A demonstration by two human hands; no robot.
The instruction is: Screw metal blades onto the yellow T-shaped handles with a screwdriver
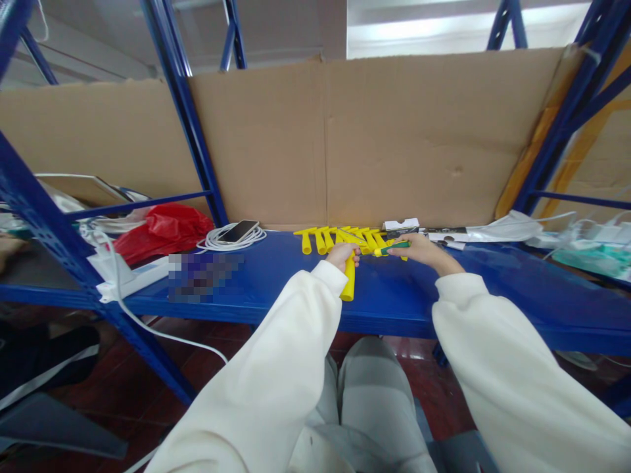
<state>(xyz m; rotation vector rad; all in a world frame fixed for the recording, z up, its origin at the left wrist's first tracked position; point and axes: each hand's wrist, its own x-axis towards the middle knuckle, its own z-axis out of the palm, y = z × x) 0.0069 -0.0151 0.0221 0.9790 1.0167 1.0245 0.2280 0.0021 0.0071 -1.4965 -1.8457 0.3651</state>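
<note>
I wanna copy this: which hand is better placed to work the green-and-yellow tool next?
Probably the right hand: it holds the green-and-yellow tool, while the left hand grips a yellow tubular piece.

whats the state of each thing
left hand, closed around a yellow plastic tube
right hand, gripping a green and yellow tool handle
yellow T-shaped plastic pieces, lying in a row
thin white cable, coiled
black rectangular phone, on the coil, screen dark
red plastic bag, crumpled

Your head cam looks forward and down past your white sleeves (276,341), wide framing. Left hand (340,255) and right hand (418,248) sit near mid-frame; blue shelf (276,279) runs across, cardboard (424,131) behind faces you.
</note>
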